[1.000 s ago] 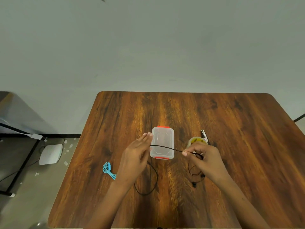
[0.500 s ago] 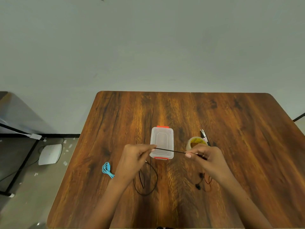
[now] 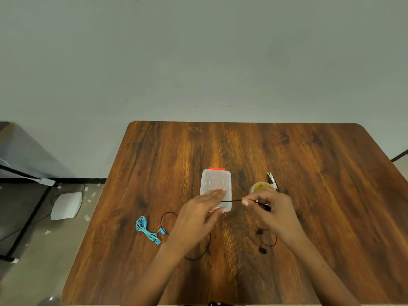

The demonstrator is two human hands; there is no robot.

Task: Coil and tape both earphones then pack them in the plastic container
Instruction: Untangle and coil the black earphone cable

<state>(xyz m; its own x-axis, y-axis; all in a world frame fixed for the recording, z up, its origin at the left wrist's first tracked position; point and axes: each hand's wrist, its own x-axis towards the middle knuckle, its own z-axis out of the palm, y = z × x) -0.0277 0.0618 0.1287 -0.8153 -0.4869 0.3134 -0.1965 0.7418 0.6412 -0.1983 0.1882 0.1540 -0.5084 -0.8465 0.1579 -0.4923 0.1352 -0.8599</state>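
Wood-grain table [image 3: 320, 164] carries, nearest the person, the black earphone [image 3: 262, 250] cord looping loose, its buds under the right wrist, and a bundled blue earphone [image 3: 144, 228] at the left. Above them the right hand [image 3: 271, 208] pinches the cord's plug end, while the left hand [image 3: 198, 213], fingers straight, blurred, covers the clear, red-latched plastic container [image 3: 216, 180]. Farther right a tape roll [image 3: 260, 186] touches small snips [image 3: 272, 180]; the table's far half lies bare to its rounded corners.

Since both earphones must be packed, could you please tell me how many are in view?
2. The blue earphone lies bundled on the table left of the hands; the black earphone is stretched between the left hand and right hand.
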